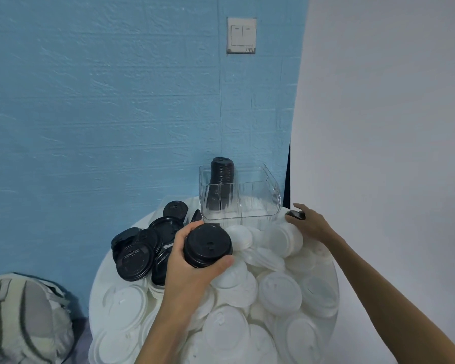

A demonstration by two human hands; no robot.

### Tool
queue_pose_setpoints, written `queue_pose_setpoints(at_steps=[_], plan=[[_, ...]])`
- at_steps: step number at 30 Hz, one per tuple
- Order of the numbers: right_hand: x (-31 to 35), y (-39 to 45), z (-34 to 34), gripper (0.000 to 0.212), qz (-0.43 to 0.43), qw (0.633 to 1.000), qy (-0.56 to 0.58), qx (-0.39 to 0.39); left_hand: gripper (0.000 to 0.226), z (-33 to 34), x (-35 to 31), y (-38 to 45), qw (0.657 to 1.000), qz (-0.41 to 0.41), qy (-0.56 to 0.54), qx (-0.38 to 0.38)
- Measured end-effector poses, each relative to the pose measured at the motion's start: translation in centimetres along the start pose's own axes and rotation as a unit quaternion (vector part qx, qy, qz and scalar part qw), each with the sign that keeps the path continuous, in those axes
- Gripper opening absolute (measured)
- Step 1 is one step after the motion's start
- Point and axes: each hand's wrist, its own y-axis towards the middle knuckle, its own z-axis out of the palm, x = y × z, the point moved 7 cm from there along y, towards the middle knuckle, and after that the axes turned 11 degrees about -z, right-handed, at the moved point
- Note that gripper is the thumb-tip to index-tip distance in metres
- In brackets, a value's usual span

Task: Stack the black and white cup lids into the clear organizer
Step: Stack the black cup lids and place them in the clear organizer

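Black lids bound for organizer

Left hand [192, 261] grasps a short stack of black lids [207, 245] round its rim; light, slick, likely to slide apart. Right hand [309, 224] pinches 1 black lid [295, 214] near the clear organizer [258, 203].

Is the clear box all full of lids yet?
No. The clear organizer holds one stack of black lids in its left part; the right part looks empty.

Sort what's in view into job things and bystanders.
Job: clear organizer; black stack inside it; black stack gripped by left hand; loose black lids; white lids; right hand on them.
Bystanders: backpack; wall switch.
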Motion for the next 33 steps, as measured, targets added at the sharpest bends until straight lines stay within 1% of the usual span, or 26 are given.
queue_pose_setpoints(at_steps=[4, 10, 12, 14, 15, 16, 17, 19, 22, 24, 26, 28, 31, 33], plan=[[-0.2, 0.1, -0.9, 0.066, -0.006, 0.999, 0.022, -0.035, 0.078, 0.1, 0.2, 0.0, 1.0, -0.002, -0.002, 0.001], [0.5, -0.8, -2.2, 0.065, -0.016, 0.997, 0.039, -0.066, 0.077, 0.4, 0.3, -0.3, 1.0, -0.007, 0.001, 0.004], [2.2, -2.0, -3.1, 0.063, -0.033, 0.991, 0.062, -0.114, 0.078, 0.4, 0.2, -0.4, 1.0, -0.01, 0.004, 0.006], [5.4, -4.1, -4.1, 0.059, -0.06, 0.973, 0.125, -0.185, 0.078, 0.3, 0.2, -0.6, 1.0, -0.014, 0.003, 0.007], [7.7, -5.6, -4.3, 0.057, -0.087, 0.961, 0.16, -0.206, 0.078, 0.3, 0.2, -0.7, 1.0, -0.016, 0.001, 0.006], [10.4, -7.2, -4.1, 0.056, -0.127, 0.953, 0.183, -0.207, 0.079, 0.2, 0.2, -0.7, 1.0, -0.02, 0.0, 0.004], [13.3, -8.9, -3.6, 0.056, -0.172, 0.947, 0.196, -0.189, 0.079, 0.2, 0.2, -0.8, 1.0, -0.022, -0.001, 0.002], [18.3, -12.3, -1.9, 0.057, -0.257, 0.937, 0.201, -0.124, 0.079, 0.2, 0.0, -0.9, 1.0, -0.017, -0.005, -0.006], [23.3, -15.7, 1.1, 0.058, -0.332, 0.921, 0.199, -0.032, 0.077, -0.2, -0.6, -1.2, 1.0, -0.003, -0.01, -0.014], [25.1, -16.7, 2.8, 0.061, -0.353, 0.914, 0.201, 0.003, 0.079, -0.6, -0.9, -1.3, 1.0, 0.003, -0.014, -0.015], [26.1, -16.9, 3.8, 0.061, -0.365, 0.91, 0.198, 0.009, 0.082, -1.6, -1.0, -1.4, 0.999, 0.009, -0.011, -0.03], [26.5, -16.8, 4.5, 0.059, -0.356, 0.911, 0.206, 0.018, 0.083, -2.4, -1.1, -1.7, 0.999, 0.009, -0.014, -0.04], [27.4, -16.9, 6.0, 0.059, -0.342, 0.911, 0.224, 0.05, 0.086, -3.2, -1.1, -2.2, 0.999, 0.013, -0.005, -0.039], [27.8, -17.1, 7.1, 0.058, -0.343, 0.913, 0.217, 0.051, 0.083, -3.7, -1.0, -2.4, 0.999, 0.019, 0.002, -0.046]])
